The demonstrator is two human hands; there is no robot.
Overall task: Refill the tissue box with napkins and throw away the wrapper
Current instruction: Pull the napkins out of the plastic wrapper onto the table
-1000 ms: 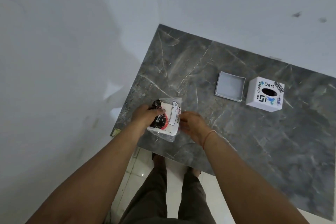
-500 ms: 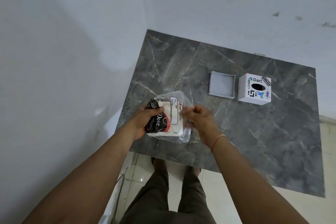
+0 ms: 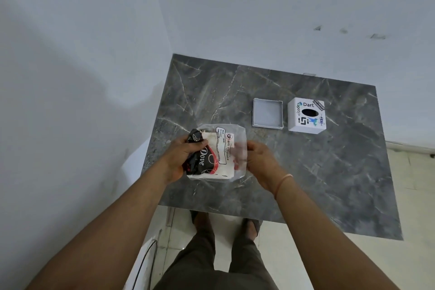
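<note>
A clear plastic napkin pack [image 3: 219,152] with black, red and white print is held above the near left part of the grey marble table [image 3: 306,172]. My left hand [image 3: 182,158] grips its left end. My right hand [image 3: 259,160] holds the wrapper's right side, fingers partly behind the clear plastic. At the back right stands the white tissue box [image 3: 306,115], its top with a dark oval slot and stickers. Its grey square lid [image 3: 267,113] lies open side up just left of it.
White walls meet at a corner behind the table's left and far sides. A tiled floor lies to the right and below, where my legs and feet [image 3: 251,226] stand at the table's near edge. A dark cable [image 3: 143,263] runs down at the lower left.
Both hands have lifted the napkin pack a little off the table and the wrapper's right side has been pulled open wider. The camera tilted, so the box and lid shifted in view.
</note>
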